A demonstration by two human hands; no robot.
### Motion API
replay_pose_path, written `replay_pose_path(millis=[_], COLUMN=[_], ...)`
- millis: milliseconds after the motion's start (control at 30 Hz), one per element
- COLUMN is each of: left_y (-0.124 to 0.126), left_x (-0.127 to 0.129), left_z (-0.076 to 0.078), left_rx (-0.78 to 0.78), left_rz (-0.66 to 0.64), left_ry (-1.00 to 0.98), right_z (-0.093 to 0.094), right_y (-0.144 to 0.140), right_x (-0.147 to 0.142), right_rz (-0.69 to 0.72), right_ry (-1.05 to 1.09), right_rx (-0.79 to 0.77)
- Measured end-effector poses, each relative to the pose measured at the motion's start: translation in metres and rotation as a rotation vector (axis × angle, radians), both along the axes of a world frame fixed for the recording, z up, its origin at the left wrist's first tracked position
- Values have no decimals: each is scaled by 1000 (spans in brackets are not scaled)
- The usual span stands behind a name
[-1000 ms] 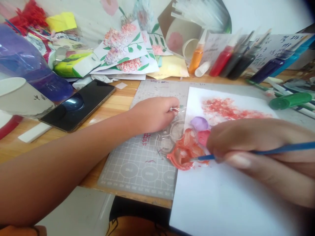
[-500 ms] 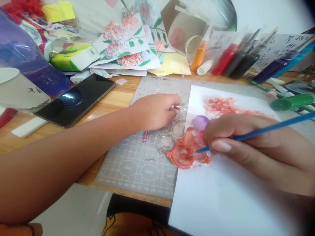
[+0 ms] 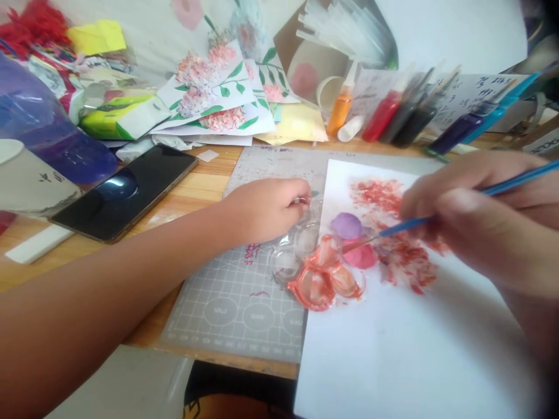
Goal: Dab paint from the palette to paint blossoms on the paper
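Observation:
My left hand [image 3: 273,206] is closed on the far rim of a clear plastic paint palette [image 3: 286,262]. Its round wells hold orange-red, pink and purple paint; the ones nearest my hand look bare. Between the thumb and fingers of my right hand [image 3: 476,215] is a blue paintbrush [image 3: 406,226], slanting down to the left. The brush tip hangs by the pink well, and whether it touches the paint I cannot tell. Under the palette's right part lies a white sheet of paper [image 3: 371,361] with red, petal-like strokes, partly hidden by my right hand.
A grey cutting mat [image 3: 205,317] lies under the paper. On the left are a black phone [image 3: 126,192], a paper cup [image 3: 30,180] and a purple-blue container [image 3: 52,122]. Paint bottles [image 3: 379,116] line the back right. Flower paintings [image 3: 209,87] lean at the back.
My right hand has lifted the paintbrush out of the orange-red well and moved it right and up, uncovering more red strokes on the paper. My left hand stays on the palette.

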State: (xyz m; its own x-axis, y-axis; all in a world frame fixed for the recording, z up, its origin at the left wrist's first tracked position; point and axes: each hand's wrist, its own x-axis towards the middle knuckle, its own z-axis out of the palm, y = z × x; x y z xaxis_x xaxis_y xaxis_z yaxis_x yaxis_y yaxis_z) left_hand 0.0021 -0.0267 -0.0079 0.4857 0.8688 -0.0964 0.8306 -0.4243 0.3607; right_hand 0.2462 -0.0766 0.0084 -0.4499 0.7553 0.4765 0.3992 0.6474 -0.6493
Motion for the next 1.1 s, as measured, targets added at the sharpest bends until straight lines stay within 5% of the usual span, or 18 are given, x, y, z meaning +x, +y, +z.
replay_pose_path(millis=[633, 1100], left_y=[-2, -1], left_x=[-1, 1], left_z=[2, 1], left_rx=[-16, 20], left_rz=[10, 10], left_ry=[28, 49], right_z=[1, -1], right_y=[2, 3], right_x=[-22, -24], right_rz=[66, 251], right_ry=[-238, -186], right_rx=[319, 136])
